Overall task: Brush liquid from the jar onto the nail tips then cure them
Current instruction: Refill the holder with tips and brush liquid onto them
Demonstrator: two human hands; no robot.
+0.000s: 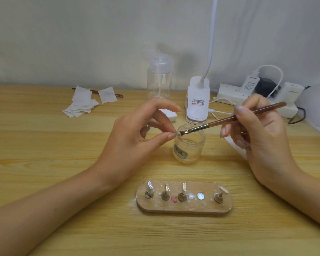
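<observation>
While the left hand point(135, 133) pinches a nail tip point(177, 134) between thumb and fingertip just above the jar's point(189, 148) open mouth, the right hand point(260, 133) grips a brush point(229, 120) whose bristles touch that tip. On the tabletop point(63, 163) in front of the jar, a wooden stand point(183, 206) carries four more nail tips point(149, 187); behind the jar sits a white lamp point(197, 100).

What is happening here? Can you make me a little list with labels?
Left hand: pinches a small nail tip over the jar's edge
Right hand: holds the brush, bristles touching that nail tip
Jar: open, on the table between the hands
Stand: wooden, four more nail tips standing on it, one spot bare
Lamp: white, behind the jar
</observation>
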